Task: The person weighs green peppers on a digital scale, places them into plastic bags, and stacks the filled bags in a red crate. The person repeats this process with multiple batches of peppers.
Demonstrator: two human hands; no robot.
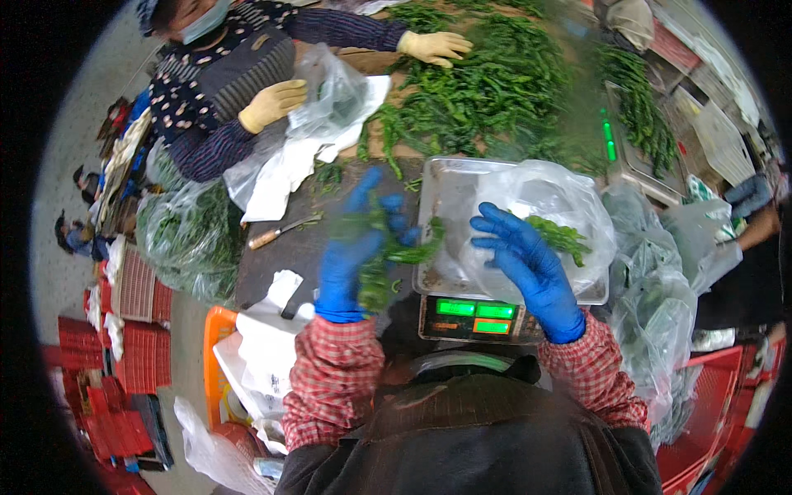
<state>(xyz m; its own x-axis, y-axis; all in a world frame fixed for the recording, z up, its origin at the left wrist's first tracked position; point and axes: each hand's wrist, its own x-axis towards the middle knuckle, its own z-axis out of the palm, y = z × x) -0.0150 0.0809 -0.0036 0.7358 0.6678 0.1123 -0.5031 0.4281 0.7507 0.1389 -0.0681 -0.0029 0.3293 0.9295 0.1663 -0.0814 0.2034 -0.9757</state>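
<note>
My left hand [348, 272], in a blue glove and blurred by motion, grips several long, wrinkled green peppers [374, 284] left of a digital scale. One pepper sticks out towards the metal weighing tray [438, 250]. A clear plastic bag [575, 192] lies spread on that tray, with a small bunch of green peppers [560, 240] in or on it. Over the bag's near left part is my right hand [529, 272], gloved in blue too, its fingers apart and nothing seen in them. The scale's lit display [476, 309] faces me.
Beyond the scale spreads a large pepper pile [495, 93], touched by a co-worker's gloved hand [436, 48]. A wooden-handled knife [266, 239] lies left. Filled bags [185, 235] and an orange basket [216, 346] stand left; more bags [649, 309] and another scale [656, 185] are right.
</note>
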